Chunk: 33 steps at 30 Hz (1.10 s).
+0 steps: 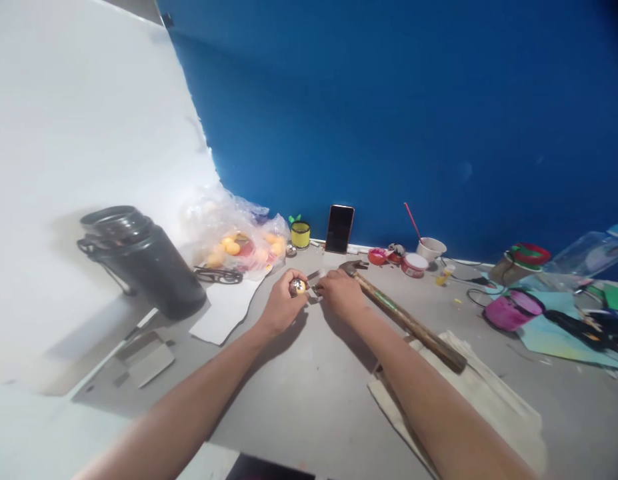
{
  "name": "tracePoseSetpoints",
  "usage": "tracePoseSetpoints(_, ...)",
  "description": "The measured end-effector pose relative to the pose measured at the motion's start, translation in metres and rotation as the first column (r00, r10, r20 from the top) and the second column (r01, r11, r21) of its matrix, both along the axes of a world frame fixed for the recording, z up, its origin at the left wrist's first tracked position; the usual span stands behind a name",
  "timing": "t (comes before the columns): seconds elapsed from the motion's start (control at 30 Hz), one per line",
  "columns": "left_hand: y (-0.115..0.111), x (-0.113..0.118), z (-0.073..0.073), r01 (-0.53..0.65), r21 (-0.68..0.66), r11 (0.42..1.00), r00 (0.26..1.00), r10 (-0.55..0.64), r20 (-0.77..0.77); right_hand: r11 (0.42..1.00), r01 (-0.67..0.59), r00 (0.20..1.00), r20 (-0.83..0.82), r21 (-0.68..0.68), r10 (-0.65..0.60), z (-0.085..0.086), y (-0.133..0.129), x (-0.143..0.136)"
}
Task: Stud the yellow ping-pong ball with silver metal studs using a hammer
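Near the middle of the table, my left hand [281,305] is closed around a small orange ball [301,287] with a dark and silvery pattern on it. Just to its right, the fingers of my right hand [343,293] pinch a small, thin object [315,291] close to the ball. Its kind is too small to tell, and I cannot tell whether it touches the ball. A claw hammer [413,323] with a wooden handle lies beside my right hand and forearm, its head just beyond the knuckles. White paper [223,310] lies left of my left hand.
A dark wide-mouthed flask [149,267] and eyeglasses [219,275] stand and lie left. Behind are a plastic bag [229,227] of orange balls, a yellow pot [300,235] and an upright phone [340,229]. Rightward are a paper cup [431,249], pink pot [513,310] and pale cloth [489,400].
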State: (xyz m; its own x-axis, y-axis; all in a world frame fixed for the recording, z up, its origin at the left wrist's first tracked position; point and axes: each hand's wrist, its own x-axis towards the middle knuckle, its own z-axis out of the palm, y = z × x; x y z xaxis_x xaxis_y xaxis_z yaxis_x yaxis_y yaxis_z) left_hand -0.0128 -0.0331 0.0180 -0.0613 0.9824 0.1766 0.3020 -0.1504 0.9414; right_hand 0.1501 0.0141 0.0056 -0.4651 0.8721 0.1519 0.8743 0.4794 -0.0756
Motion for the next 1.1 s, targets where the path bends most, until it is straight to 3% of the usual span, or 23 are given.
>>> tracePoseSetpoints(0.43,0.001,-0.001,-0.002,0.019,-0.035,0.999,1.0,-0.019,0.007,0.997,0.035,0.999,-0.01,-0.075,-0.035,-0.002,0.008,0.001)
tracePoseSetpoints(0.83,0.0,-0.001,-0.004,0.029,-0.048,0.998,1.0,-0.03,-0.008,0.997,0.079,0.997,0.016,0.024,-0.079,0.002,-0.002,0.004)
tracePoseSetpoints(1.1,0.0,0.0,-0.005,0.038,-0.038,0.999,0.999,-0.039,-0.02,0.998,0.038,0.997,-0.067,-0.054,-0.042,-0.004,0.0,0.009)
